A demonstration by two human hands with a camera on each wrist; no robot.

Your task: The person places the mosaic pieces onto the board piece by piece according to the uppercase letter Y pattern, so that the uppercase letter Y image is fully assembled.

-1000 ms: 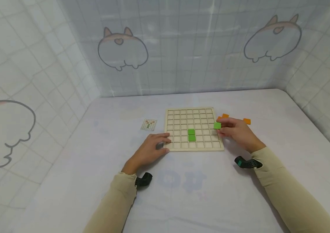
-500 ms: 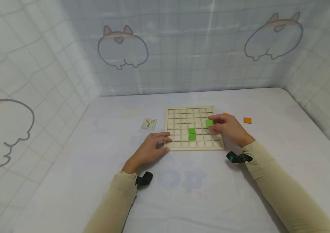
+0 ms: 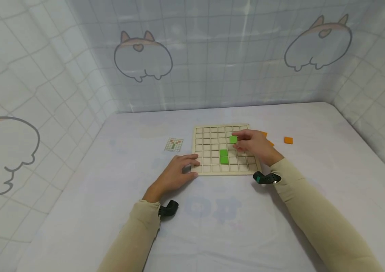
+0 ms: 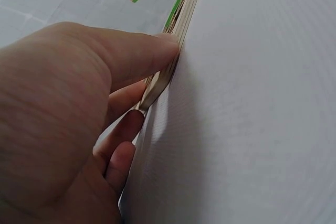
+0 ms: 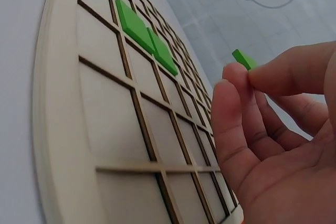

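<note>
green tiles (image 3: pixel 224 159) and orange tiles (image 3: pixel 288 140) look plain, while the pale beige board (image 3: pixel 207 141) bears a grid (dark brown lines).

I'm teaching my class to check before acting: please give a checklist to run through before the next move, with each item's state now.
1. Held green tile pinched by the right hand: ok.
2. Held green tile set in a cell: not ok, raised above the board.
3. Left hand touching the board's left edge: ok.
4. Two other green tiles in adjoining cells: ok.
5. Pattern card visible, left of the board: ok.
6. Orange tiles all visible: cannot tell, the right hand may hide some.
</note>
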